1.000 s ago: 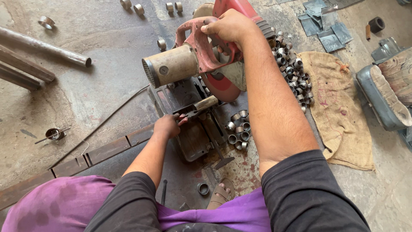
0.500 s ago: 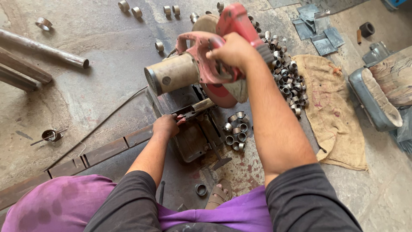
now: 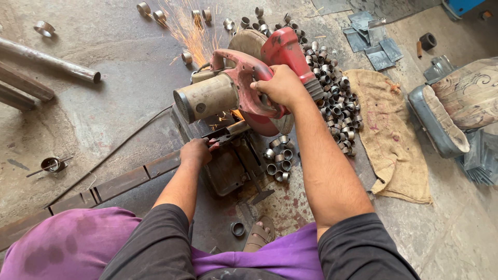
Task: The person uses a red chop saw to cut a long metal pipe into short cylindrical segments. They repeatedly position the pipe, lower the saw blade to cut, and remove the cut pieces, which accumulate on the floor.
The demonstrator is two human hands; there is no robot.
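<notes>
Gripping: right hand (image 3: 282, 85) wraps fingers round saw (image 3: 244, 88) handle, pressing blade down; sparks (image 3: 184, 28) fly
Steadying: left hand (image 3: 196, 151) fingers curled on pipe (image 3: 231, 132), bracing it
Pile: rings (image 3: 332, 93) lie beside saw

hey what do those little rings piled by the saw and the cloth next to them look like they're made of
Rings: apparently steel tube offcuts, with a grey metallic shine and hollow centres. Cloth: likely jute or burlap, tan with a coarse weave, frayed edges and stains.

Your one camera sits on your head and looks straight down, close over your arms. It faces the red cutting saw (image 3: 249, 85) on the floor (image 3: 119, 67) before you.
</notes>
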